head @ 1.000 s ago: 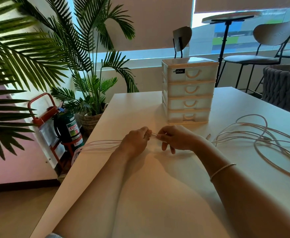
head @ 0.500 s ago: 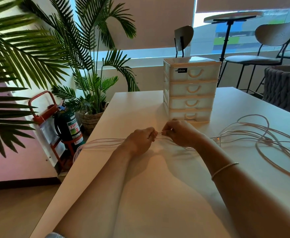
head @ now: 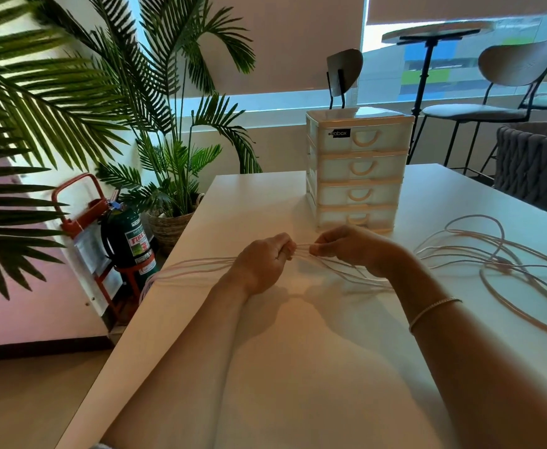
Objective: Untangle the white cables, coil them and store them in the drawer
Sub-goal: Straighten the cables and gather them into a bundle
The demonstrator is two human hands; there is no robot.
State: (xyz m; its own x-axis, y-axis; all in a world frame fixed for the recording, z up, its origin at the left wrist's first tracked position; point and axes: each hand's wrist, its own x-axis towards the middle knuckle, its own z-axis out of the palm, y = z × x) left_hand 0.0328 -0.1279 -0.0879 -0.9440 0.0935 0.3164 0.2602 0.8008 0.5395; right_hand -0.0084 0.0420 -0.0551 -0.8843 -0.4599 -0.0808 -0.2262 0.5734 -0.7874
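Note:
White cables (head: 479, 254) lie in a loose tangle on the right of the white table (head: 314, 367). Several strands run left through both hands and hang over the table's left edge. My left hand (head: 264, 260) is closed on the strands. My right hand (head: 346, 247) pinches the same strands a few centimetres to the right. A short stretch of cable is taut between them. A white drawer unit (head: 358, 168) with several closed drawers stands just behind my hands.
A fire extinguisher (head: 129, 241) in a red stand sits on the floor by the table's left edge, with palm plants (head: 168, 150) behind it. Chairs (head: 499, 92) and a woven seat (head: 534, 166) stand at the back right.
My right hand has moved up and slightly right along the strands, opening a small gap between the hands. More cable now trails under the right wrist.

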